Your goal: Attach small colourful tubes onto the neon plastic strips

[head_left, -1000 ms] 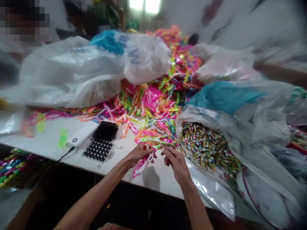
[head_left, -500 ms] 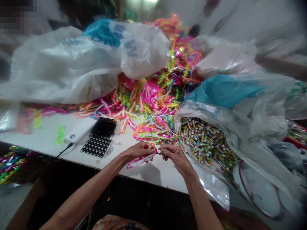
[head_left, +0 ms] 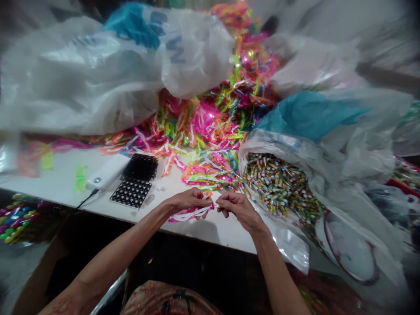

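My left hand [head_left: 193,200] is closed around a pink plastic piece with white bands [head_left: 187,215], whose loose end trails out to the left below the fingers. The piece's pink tip points right. Just across from that tip, my right hand [head_left: 235,207] is closed in a pinch; a tiny yellowish bit shows at its fingertips, too small to name. Both hands are above the front of the white table [head_left: 231,238]. Behind them lies a flat heap of similar pink, orange and green pieces [head_left: 210,173].
An open plastic bag [head_left: 244,153] of small colourful cylinders [head_left: 278,183] stands right, beside a white basin [head_left: 351,249] with a dark red rim. Left are a white power bank [head_left: 106,173] with a black cable and a black perforated tray [head_left: 131,192]. Large bags [head_left: 82,78] line the back.
The view has tilted down slightly, so the table appears higher. Both hands stay close together with the pink piece, and a small gap now shows between its tip and my right fingers.
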Action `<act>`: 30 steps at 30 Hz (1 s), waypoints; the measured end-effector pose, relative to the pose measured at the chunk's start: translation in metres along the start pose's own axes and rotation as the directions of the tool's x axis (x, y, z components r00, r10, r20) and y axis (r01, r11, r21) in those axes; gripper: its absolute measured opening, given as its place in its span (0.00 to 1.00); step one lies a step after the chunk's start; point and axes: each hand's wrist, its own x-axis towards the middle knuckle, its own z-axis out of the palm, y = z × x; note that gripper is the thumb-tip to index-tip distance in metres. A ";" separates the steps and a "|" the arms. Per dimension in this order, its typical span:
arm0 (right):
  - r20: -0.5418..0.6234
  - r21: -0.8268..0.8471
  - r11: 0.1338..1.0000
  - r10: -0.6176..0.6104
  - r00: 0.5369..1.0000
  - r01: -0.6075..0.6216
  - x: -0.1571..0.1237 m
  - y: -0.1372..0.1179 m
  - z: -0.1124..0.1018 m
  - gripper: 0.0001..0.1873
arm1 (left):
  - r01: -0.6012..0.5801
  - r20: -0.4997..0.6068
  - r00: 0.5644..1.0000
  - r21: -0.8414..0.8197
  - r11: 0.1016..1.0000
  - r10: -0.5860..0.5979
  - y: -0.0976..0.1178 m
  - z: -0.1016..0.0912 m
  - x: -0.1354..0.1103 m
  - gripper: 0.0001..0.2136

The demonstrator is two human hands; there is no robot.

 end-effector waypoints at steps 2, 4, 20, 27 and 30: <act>-0.012 0.000 1.000 -0.012 1.000 0.012 0.001 0.001 0.001 0.10 | 0.003 -0.008 1.000 0.020 1.000 -0.002 0.001 -0.001 -0.001 0.20; -0.021 0.003 1.000 -0.013 1.000 0.013 0.001 0.002 0.003 0.10 | 0.013 -0.009 1.000 0.032 0.999 -0.012 0.003 -0.001 -0.002 0.20; -0.018 -0.183 0.983 -0.036 0.999 0.032 -0.001 -0.008 0.005 0.12 | 0.063 0.071 0.996 -0.057 0.996 -0.059 0.000 0.003 0.001 0.20; 0.033 -0.223 0.975 0.000 0.999 0.008 0.002 -0.007 0.007 0.10 | -0.033 0.021 0.999 0.020 0.999 0.033 -0.009 0.006 0.001 0.16; 0.028 -0.215 0.977 0.011 1.000 -0.005 -0.001 -0.008 0.009 0.10 | -0.050 0.039 0.998 0.103 0.993 0.046 -0.009 0.005 0.003 0.17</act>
